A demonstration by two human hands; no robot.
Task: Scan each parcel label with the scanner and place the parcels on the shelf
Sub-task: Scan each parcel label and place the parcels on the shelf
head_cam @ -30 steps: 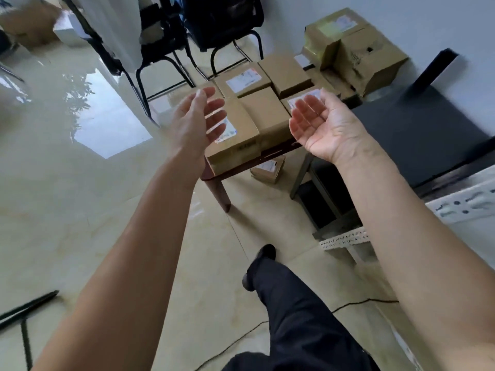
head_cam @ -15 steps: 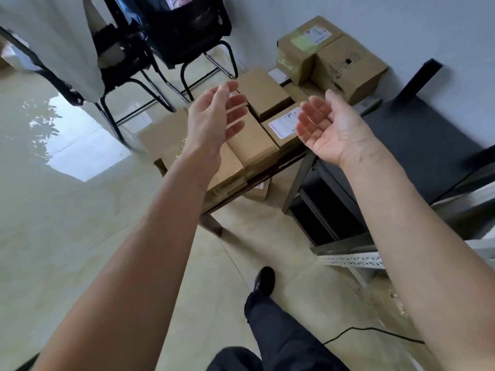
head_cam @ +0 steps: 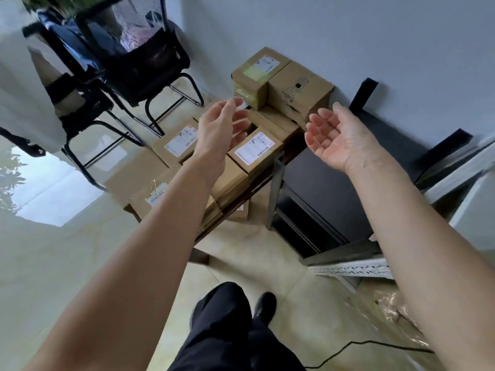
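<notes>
Several brown cardboard parcels lie on a low wooden table [head_cam: 249, 195]. One parcel with a white label [head_cam: 255, 151] sits between my two hands, below them. Another labelled parcel [head_cam: 178, 143] lies to its left. Two bigger boxes [head_cam: 281, 81] are stacked at the back against the wall. My left hand [head_cam: 222, 127] hovers above the parcels, fingers relaxed, holding nothing. My right hand [head_cam: 336, 139] is raised palm-up to the right, fingers loosely curled and empty. A dark shelf unit [head_cam: 334, 188] stands right of the table. No scanner is visible.
Black chairs [head_cam: 128, 62] stand at the back left, with a white cloth [head_cam: 24, 97] hanging over one. A small parcel [head_cam: 241, 211] lies on the floor under the table. A white perforated rack [head_cam: 353, 270] and a black cable [head_cam: 356, 346] lie at the right. My leg and shoe [head_cam: 241, 317] are below.
The view has drawn closer to the table and swung right. Both empty hands stayed raised over the parcels, spreading slightly apart. My foot stepped forward.
</notes>
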